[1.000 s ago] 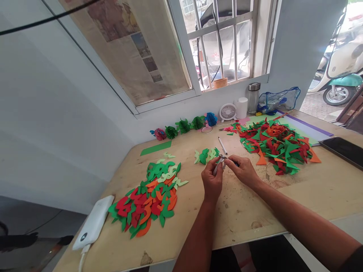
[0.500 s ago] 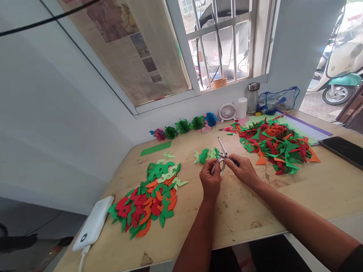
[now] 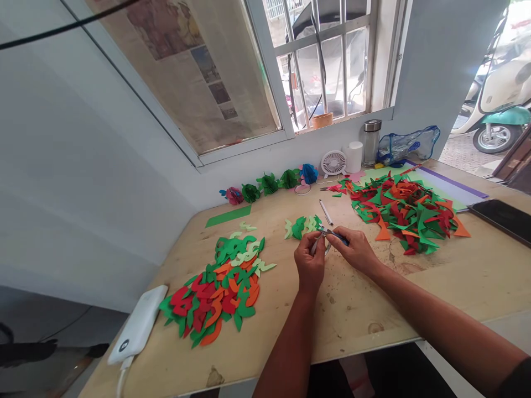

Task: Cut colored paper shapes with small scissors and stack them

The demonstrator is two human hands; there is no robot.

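Over the middle of the wooden table (image 3: 286,309) my two hands meet. Thumb and fingers of my left hand (image 3: 310,260) are closed on a white roll of tape (image 3: 327,248), mostly covered by the fingers. My right hand (image 3: 354,249) grips scissors (image 3: 341,237) with dark blue handles, their metal blades pointing left at the tape above the left fingertips. Just beyond the hands lie green and pale green paper cutouts (image 3: 298,227) and a white pen (image 3: 326,212).
Red, orange and green cutouts (image 3: 224,293) are heaped at left, near a white power bank (image 3: 139,323). Paper scraps (image 3: 409,207) are piled at right, beside a black phone (image 3: 504,218). Folded paper ornaments (image 3: 269,184), a small fan (image 3: 333,164) and a glass bottle (image 3: 371,142) line the wall.
The scissor blades and the fingertips have shifted slightly at the tape, and less of the white ring shows. The view has moved a little; the piles stay put.
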